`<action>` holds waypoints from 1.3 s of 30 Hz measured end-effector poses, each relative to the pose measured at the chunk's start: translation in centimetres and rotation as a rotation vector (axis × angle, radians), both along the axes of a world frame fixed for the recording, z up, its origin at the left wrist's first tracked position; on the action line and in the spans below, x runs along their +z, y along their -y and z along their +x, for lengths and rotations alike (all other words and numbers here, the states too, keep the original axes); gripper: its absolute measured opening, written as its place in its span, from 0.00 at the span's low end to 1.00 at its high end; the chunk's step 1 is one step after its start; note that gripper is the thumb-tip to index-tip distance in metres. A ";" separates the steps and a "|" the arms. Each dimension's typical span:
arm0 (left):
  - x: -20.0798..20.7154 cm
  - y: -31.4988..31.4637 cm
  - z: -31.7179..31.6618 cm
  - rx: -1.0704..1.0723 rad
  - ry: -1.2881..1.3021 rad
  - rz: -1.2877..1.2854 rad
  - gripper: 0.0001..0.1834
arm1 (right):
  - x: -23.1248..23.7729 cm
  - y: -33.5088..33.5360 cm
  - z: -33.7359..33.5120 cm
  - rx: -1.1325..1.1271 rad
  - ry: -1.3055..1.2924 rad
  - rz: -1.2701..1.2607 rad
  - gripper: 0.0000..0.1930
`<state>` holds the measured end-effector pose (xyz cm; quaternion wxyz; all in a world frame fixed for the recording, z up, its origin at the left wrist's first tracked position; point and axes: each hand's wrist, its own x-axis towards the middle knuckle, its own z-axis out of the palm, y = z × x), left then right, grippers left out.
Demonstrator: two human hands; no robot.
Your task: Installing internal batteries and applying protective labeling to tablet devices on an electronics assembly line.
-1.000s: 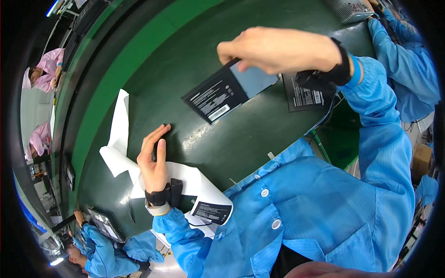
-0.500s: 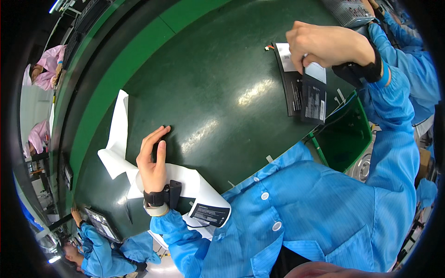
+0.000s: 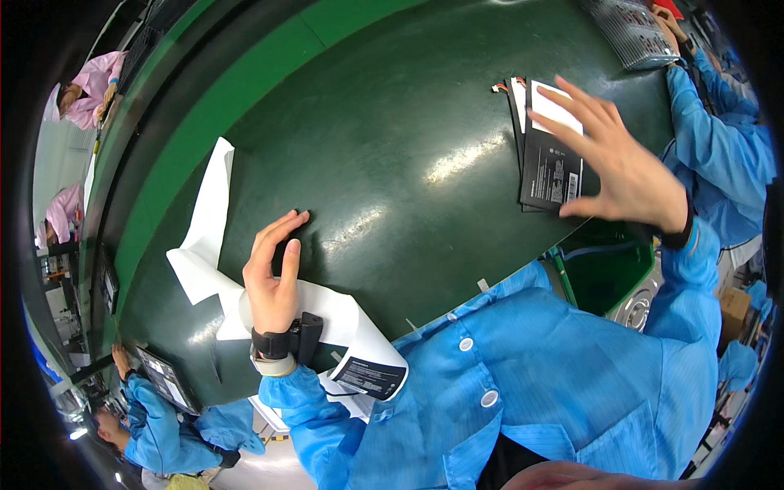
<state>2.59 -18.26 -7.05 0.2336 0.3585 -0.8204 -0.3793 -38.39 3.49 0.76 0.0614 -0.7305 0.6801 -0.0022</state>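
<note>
Your green table (image 3: 351,155) stretches out under all your fingers, with the long white strip (image 3: 327,306) coming out both left and lower right of your left hand (image 3: 273,282), whose fingers are loosely straight, thumb apart, gripping nothing visible. Your right hand (image 3: 625,167) is spread wide and empty, fingertips over the top black pack (image 3: 549,155) (can't tell if they're touching), which overlaps a lower black pack (image 3: 518,114), then there's a tiny white connector (image 3: 496,87) left of those fingertips.

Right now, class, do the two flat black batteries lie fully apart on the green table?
No: the upper battery covers most of the lower battery, whose left edge peeks out.
</note>
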 end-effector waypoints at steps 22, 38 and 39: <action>-0.7 0.7 0.3 -0.059 -0.324 0.191 0.13 | -7.1 1.6 0.5 -0.186 -0.527 -0.212 0.40; 10.0 -10.6 25.1 0.691 -0.189 -0.290 0.16 | -6.0 10.8 21.2 0.904 0.494 0.056 0.47; 8.6 -11.8 28.7 0.764 -0.079 -0.217 0.15 | -6.1 10.9 21.3 0.899 0.476 0.029 0.47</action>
